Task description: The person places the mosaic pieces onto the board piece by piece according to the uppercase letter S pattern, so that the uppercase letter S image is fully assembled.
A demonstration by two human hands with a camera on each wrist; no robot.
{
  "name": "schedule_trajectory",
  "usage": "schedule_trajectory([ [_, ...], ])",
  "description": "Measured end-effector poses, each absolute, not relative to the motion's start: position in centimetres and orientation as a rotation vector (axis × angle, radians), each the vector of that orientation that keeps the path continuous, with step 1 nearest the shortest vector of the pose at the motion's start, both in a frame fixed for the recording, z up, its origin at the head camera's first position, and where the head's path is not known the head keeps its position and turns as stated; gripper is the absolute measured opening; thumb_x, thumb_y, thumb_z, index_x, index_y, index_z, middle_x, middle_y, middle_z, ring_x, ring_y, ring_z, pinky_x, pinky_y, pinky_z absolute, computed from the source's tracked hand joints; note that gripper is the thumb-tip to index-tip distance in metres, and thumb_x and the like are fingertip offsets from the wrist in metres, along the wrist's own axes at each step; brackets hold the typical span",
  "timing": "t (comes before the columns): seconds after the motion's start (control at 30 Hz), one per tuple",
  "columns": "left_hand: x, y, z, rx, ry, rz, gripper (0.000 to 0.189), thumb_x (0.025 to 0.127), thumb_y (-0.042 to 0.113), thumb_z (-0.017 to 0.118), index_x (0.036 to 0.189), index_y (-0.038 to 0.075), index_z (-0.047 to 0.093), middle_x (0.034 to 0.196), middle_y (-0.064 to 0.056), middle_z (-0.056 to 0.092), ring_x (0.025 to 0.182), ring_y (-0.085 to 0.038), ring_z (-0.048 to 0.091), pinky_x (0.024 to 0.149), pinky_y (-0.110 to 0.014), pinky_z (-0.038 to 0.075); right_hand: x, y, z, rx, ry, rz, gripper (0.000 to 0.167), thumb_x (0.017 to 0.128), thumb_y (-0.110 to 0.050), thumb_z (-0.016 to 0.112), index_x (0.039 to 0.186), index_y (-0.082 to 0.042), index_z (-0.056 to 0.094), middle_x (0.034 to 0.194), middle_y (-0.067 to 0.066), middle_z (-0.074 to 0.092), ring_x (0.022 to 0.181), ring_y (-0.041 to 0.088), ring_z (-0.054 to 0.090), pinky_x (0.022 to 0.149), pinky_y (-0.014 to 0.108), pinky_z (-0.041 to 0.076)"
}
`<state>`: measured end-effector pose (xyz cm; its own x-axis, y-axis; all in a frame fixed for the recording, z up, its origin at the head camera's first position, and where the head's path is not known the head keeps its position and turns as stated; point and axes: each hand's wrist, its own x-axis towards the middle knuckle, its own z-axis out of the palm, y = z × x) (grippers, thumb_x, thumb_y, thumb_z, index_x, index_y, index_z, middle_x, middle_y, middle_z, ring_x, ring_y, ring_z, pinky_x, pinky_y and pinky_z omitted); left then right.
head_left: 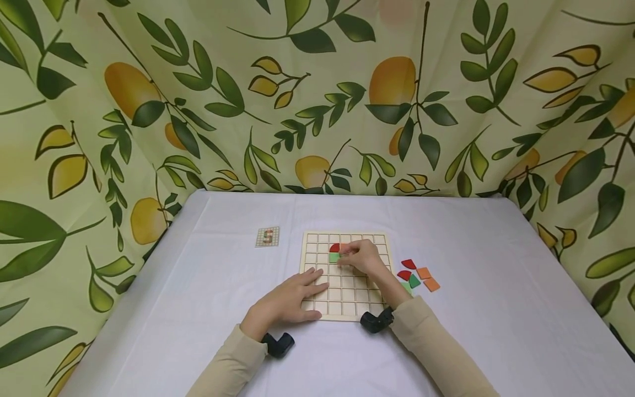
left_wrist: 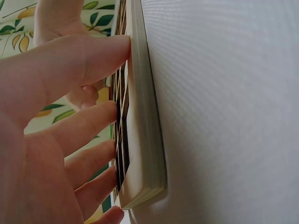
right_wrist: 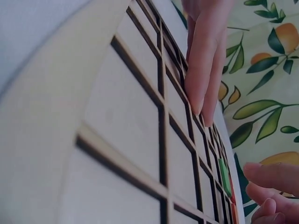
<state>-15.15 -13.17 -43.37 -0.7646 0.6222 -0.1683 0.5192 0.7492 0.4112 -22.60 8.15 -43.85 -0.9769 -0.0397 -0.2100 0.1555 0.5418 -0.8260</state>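
Observation:
A light wooden grid board (head_left: 348,310) lies on the table. The left hand (head_left: 292,295) rests on its near left part with fingers spread; in the left wrist view its thumb (left_wrist: 110,51) touches the board's edge. Over the far middle cells, the right hand (head_left: 366,257) is bent, thumb and index finger apart, with nothing visible between them. Right at its fingertips, an orange square (head_left: 342,248) sits beside a red quarter-circle (head_left: 334,247). A light green square (head_left: 334,257) fills the cell below the red one. The right wrist view shows these fingertips just off the board.
Right of the board lie loose pieces: red quarter-circles (head_left: 408,264), orange squares (head_left: 431,284), a dark green piece (head_left: 414,281) and a light green one (head_left: 407,287). A small gridded pattern card (head_left: 268,237) lies to the left. A printed curtain (head_left: 317,110) stands behind the table.

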Motion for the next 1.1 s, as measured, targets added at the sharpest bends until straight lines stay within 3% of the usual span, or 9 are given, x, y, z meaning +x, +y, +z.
schedule_trajectory([
  [0.63, -15.0, -13.2, -43.1, 0.906, 2.652, 0.482, 0.062, 0.086, 0.038, 0.066, 0.143, 0.019, 0.048, 0.159, -0.008, 0.033, 0.15, -0.03, 0.026, 0.12, -0.05, 0.03, -20.8, 10.1, -42.5, 0.06, 2.551, -1.455, 0.023, 0.078, -0.015, 0.078, 0.096, -0.001, 0.073, 0.061, -0.002, 0.04, 0.06, 0.014, 0.038, 0.051, 0.022, 0.029],
  [1.1, -15.0, -13.1, -43.1, 0.91, 2.656, 0.501, 0.062, 0.085, 0.037, 0.066, 0.142, 0.016, 0.05, 0.158, -0.009, 0.034, 0.149, -0.031, 0.028, 0.119, -0.051, 0.031, -19.5, 12.0, -42.5, 0.008, 2.543, -1.502, 0.024, 0.079, -0.014, 0.076, 0.098, 0.001, 0.072, 0.062, -0.003, 0.044, 0.062, 0.014, 0.04, 0.055, 0.023, 0.035],
])
